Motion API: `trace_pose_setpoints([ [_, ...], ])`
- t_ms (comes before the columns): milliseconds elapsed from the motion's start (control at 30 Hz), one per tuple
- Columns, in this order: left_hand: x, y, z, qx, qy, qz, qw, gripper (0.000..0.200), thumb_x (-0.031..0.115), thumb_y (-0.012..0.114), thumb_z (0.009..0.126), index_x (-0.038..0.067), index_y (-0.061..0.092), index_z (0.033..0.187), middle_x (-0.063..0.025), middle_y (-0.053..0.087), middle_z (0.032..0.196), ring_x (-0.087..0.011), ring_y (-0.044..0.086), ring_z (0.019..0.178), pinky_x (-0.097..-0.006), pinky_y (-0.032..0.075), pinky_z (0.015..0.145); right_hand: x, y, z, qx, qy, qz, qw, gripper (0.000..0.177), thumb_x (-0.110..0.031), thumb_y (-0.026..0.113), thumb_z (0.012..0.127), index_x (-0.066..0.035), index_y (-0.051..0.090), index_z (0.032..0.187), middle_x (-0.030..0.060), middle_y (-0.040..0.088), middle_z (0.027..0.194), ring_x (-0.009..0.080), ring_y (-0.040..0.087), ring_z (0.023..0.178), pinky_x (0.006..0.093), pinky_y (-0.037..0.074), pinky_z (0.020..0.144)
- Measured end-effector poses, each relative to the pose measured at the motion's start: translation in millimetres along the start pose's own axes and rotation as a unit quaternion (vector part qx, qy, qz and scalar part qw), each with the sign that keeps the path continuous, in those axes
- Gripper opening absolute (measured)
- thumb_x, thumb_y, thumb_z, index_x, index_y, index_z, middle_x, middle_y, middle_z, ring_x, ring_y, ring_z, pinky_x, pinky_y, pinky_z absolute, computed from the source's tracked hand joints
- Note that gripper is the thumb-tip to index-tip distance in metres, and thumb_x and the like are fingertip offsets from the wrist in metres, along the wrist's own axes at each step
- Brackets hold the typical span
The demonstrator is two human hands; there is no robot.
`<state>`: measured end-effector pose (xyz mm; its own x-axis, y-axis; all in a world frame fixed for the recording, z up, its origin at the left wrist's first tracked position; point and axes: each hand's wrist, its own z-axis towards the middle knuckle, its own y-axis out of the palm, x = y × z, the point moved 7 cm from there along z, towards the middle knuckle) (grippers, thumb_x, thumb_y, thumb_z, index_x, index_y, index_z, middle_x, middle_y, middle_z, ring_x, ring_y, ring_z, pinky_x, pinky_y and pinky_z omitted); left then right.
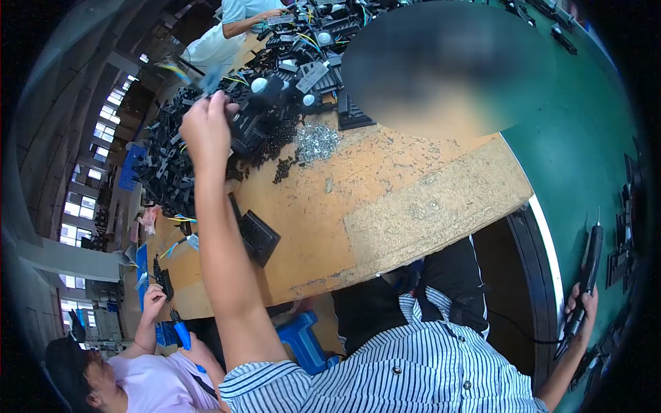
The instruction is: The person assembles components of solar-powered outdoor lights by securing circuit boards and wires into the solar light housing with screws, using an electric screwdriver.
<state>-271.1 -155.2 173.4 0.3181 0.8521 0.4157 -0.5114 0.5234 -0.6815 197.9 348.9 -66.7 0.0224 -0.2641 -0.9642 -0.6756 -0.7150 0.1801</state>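
My left hand [206, 131] is raised over the left side of the wooden table, its fingers closed on a motion-blurred part with wires [209, 80]. The exact kind of that part does not show. Close by are a black piece with a white dome [259, 85] and a big heap of black plastic parts [165, 151]. Far to the right, my right hand [582, 310] is wrapped round a black electric screwdriver [591, 261], its thin bit pointing up, above the green surface [564, 165].
On the wooden table [310, 227] lie a pile of small metal pieces [317, 142], dark screws [281, 131] and a flat black panel [258, 237]. A thick worn board [441, 206] covers the near edge. A co-worker [158, 372] sits at lower left, another person [241, 20] at the far side.
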Motion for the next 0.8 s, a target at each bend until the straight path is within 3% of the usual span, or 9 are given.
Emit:
trace_pose_setpoints([
  [33,18,-19,-17,0.005,0.027,-0.009,1.0,0.033,0.028,0.05,0.09,0.0,0.067,0.086,-0.007,0.069,0.073,-0.0133,0.059,0.059,-0.0287,0.045,0.059,1,2,0,-0.002,-0.001,0.002,1.0,0.068,-0.028,0.062,0.079,0.002,0.031,0.131,0.0024,0.045,0.075,0.0071,0.045,0.053,0.0195,0.041,0.042],
  [200,68,-9,-137,-0.011,0.148,-0.033,0.988,0.024,0.02,0.053,0.092,0.002,0.067,0.085,-0.0055,0.064,0.066,-0.0104,0.056,0.057,-0.0256,0.043,0.052,2,-2,0,-0.004,-0.011,0.011,1.0,0.065,-0.025,0.06,0.083,0.003,0.029,0.133,0.0034,0.046,0.076,0.0074,0.046,0.054,0.0198,0.042,0.044],
  [300,87,35,-195,-0.042,0.161,-0.05,0.985,0.013,0.012,0.057,0.087,0.001,0.061,0.081,-0.0105,0.056,0.063,-0.023,0.055,0.052,-0.0333,0.042,0.047,2,-2,1,-0.01,-0.009,0.018,1.0,0.065,-0.025,0.06,0.083,0.003,0.029,0.133,0.0033,0.046,0.077,0.0072,0.047,0.055,0.0197,0.042,0.045],
  [367,110,56,-215,-0.105,0.174,-0.105,0.973,0.011,0.01,0.063,0.081,0.001,0.06,0.086,-0.0121,0.057,0.073,-0.0257,0.055,0.056,-0.0365,0.044,0.049,-1,1,-1,-0.008,0.0,0.022,1.0,0.065,-0.024,0.061,0.083,0.003,0.029,0.133,0.0032,0.046,0.077,0.0073,0.047,0.057,0.0198,0.042,0.046],
  [567,157,107,-200,-0.153,0.184,-0.125,0.963,0.021,0.02,0.065,0.081,0.0,0.059,0.079,-0.0125,0.056,0.07,-0.0272,0.061,0.059,-0.0344,0.05,0.051,8,-15,2,-0.023,0.011,0.013,1.0,0.068,-0.025,0.061,0.084,0.003,0.025,0.135,0.0033,0.046,0.079,0.0075,0.047,0.058,0.0197,0.041,0.046],
  [600,159,110,-198,-0.159,0.175,-0.116,0.965,0.023,0.022,0.065,0.081,-0.001,0.058,0.078,-0.0124,0.056,0.07,-0.027,0.062,0.06,-0.0343,0.05,0.051,8,-14,3,-0.045,0.01,0.011,0.999,0.055,-0.025,0.056,0.087,0.0,0.032,0.13,0.0013,0.047,0.082,0.0053,0.044,0.061,0.018,0.039,0.05],
  [700,165,119,-196,-0.197,0.176,-0.119,0.957,0.028,0.025,0.063,0.082,-0.003,0.059,0.082,-0.0126,0.057,0.073,-0.0271,0.061,0.057,-0.0339,0.051,0.051,18,-35,14,-0.059,-0.024,-0.026,0.998,0.072,-0.028,0.065,0.082,0.0,0.025,0.134,0.0009,0.046,0.077,0.0053,0.046,0.056,0.0175,0.041,0.045],
  [733,162,121,-197,-0.253,0.162,-0.126,0.945,0.032,0.026,0.063,0.082,-0.005,0.059,0.088,-0.0165,0.057,0.079,-0.0286,0.062,0.066,-0.0337,0.053,0.06,20,-39,19,-0.069,-0.039,-0.045,0.996,0.079,-0.029,0.068,0.079,0.0,0.022,0.136,0.0009,0.045,0.075,0.0056,0.047,0.055,0.0178,0.041,0.043],
  [800,145,110,-194,-0.23,0.195,-0.223,0.927,0.033,0.026,0.061,0.083,-0.005,0.059,0.094,-0.0183,0.057,0.084,-0.0296,0.062,0.075,-0.035,0.052,0.066,4,3,9,-0.1,-0.071,-0.071,0.99,0.091,-0.031,0.073,0.075,0.0,0.016,0.139,0.0009,0.045,0.074,0.0064,0.047,0.053,0.0183,0.041,0.041],
])
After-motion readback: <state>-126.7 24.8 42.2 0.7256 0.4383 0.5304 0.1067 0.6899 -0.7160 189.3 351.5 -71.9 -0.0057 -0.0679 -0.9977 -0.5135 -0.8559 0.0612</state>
